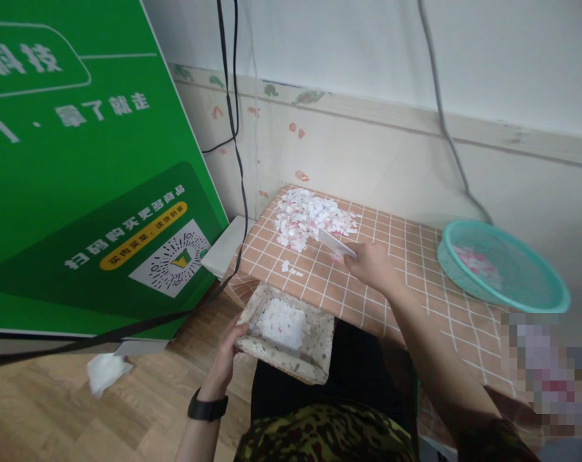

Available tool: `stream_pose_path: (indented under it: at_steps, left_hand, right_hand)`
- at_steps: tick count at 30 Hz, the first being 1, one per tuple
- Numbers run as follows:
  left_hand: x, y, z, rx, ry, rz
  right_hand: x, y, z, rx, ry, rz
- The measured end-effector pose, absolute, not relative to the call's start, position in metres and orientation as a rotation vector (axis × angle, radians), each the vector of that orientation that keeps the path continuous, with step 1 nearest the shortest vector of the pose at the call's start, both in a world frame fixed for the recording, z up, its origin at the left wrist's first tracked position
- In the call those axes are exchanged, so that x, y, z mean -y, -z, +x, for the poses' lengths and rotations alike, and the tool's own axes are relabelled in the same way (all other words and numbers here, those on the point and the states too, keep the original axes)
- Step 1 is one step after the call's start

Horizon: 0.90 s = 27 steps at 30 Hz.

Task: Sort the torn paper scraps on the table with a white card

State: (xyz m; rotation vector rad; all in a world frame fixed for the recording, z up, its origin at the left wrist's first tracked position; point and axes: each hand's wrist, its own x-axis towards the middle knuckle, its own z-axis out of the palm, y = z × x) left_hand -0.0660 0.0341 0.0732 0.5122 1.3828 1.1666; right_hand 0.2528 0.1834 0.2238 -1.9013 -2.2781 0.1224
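Note:
My left hand (231, 344) grips the left side of a shallow, pale box with a speckled, worn surface (314, 369), held just below the table's front edge. White paper scraps (283, 324) lie inside it. My right hand (371, 266) is closed around one end of a flat white piece like a card or scraper (337, 246). Its far end touches the near side of a heap of white and pink paper scraps (310, 215) on the table. A few loose scraps (291, 268) lie closer to the box.
A checked brown cloth covers the table (391, 237), which stands against the wall. On its right is a turquoise plastic basket (505, 266) holding pink and white scraps. A green sign panel (93, 192) and hanging black cables (237, 147) are on the left. A white bag (106, 372) lies on the floor.

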Motion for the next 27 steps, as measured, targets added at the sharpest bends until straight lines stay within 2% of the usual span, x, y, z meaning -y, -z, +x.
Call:
stream_pose_path:
  at_steps: [14, 27]
  left_hand:
    - [-0.034, -0.073, -0.066, -1.392, -1.168, 0.532]
    - [-0.033, -0.069, -0.069, -1.370, -1.165, 0.499]
  right_hand:
    - [-0.196, -0.215, 0.255, 2.327, -0.047, -1.822]
    - [-0.197, -0.225, 0.279, 2.325, -0.270, -1.749]
